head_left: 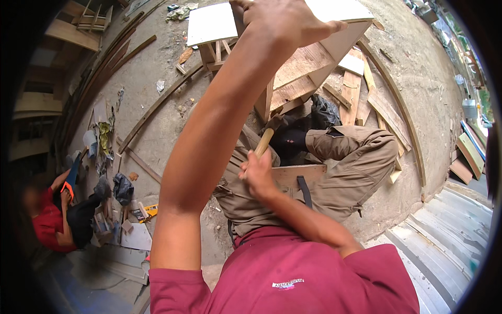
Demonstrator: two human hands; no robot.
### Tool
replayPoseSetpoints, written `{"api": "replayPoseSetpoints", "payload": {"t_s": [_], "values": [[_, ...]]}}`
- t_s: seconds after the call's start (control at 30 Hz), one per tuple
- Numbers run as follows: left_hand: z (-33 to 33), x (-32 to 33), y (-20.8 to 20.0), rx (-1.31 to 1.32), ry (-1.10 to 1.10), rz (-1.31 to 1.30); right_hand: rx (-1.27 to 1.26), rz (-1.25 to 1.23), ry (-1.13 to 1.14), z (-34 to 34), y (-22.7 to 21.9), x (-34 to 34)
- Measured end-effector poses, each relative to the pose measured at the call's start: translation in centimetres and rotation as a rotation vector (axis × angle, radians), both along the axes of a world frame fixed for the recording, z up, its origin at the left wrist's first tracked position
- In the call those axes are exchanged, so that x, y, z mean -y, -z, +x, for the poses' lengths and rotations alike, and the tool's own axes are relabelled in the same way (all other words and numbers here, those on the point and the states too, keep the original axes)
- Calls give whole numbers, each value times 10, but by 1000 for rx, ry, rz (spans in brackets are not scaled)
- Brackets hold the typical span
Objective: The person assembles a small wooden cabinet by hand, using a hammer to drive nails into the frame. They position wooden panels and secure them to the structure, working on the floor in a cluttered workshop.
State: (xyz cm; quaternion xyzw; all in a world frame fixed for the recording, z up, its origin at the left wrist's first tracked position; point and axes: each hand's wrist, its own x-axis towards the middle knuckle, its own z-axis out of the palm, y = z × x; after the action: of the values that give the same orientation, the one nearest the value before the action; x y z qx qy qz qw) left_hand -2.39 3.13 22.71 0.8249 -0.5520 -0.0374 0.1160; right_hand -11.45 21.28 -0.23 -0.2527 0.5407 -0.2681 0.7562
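My right hand [258, 174] is wrapped round the light wooden handle of a hammer [266, 138] above my lap. The hammer's dark head, partly hard to make out, is near the lower edge of a wooden box-like frame. At the top of the view, my left arm reaches across to that wooden box [306, 65], which has white panels and bare wood inside. My left hand [285, 21] rests over its upper side with the thumb stretched out to the right. Some of its fingers are cut off by the view's upper edge.
Loose boards [351, 91] lie right of the box, beside a black plastic bag [325, 111]. A board [298, 174] lies across my lap. Corrugated metal sheets [444, 235] lie at the lower right. At left another person [49, 225] holds a saw [71, 175] near scraps.
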Motion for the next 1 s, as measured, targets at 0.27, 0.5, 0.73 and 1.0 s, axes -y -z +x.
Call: {"api": "replayPoseSetpoints", "payload": {"t_s": [0.27,0.5,0.73,1.0], "values": [[69,28,30,-67,422,-194,129,-45,-310,-58,-31,13],[141,62,34,-75,378,-110,-405,-498,-306,-164,52,104],[202,97,48,-71,72,102,-1236,-783,-436,-254,189,267],[212,109,47,-96,71,168,-1305,-507,-581,-226,257,280]]}}
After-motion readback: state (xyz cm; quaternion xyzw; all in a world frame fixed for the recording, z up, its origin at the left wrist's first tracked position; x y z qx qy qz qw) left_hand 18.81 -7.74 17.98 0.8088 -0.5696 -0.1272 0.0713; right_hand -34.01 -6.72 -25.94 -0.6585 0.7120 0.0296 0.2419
